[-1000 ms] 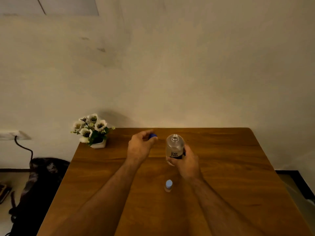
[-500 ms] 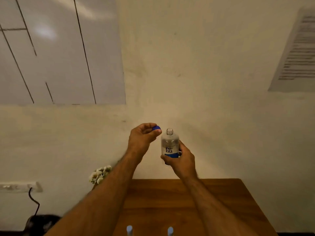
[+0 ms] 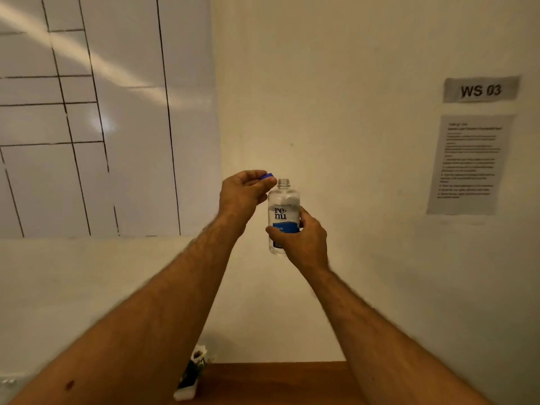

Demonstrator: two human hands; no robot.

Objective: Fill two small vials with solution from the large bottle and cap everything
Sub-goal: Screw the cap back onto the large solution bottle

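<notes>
The large clear bottle (image 3: pixel 283 213), with a blue and white label, is held upright high in front of the wall. Its neck is uncapped. My right hand (image 3: pixel 304 242) grips the lower part of the bottle. My left hand (image 3: pixel 244 192) is just left of the bottle's neck and pinches the blue cap (image 3: pixel 267 176) between its fingertips. The cap sits a little left of the open mouth and slightly above it, apart from it. The two small vials are out of view below the frame.
Only the far edge of the wooden table (image 3: pixel 277 384) shows at the bottom. A small white pot of flowers (image 3: pixel 191 375) stands at its back left corner. A tiled panel (image 3: pixel 87 112) and paper notices (image 3: pixel 470 162) hang on the wall.
The view has tilted further up, so the vials and most of the table have dropped out of sight. Both hands have risen with bottle and cap, and the cap has come closer to the neck.
</notes>
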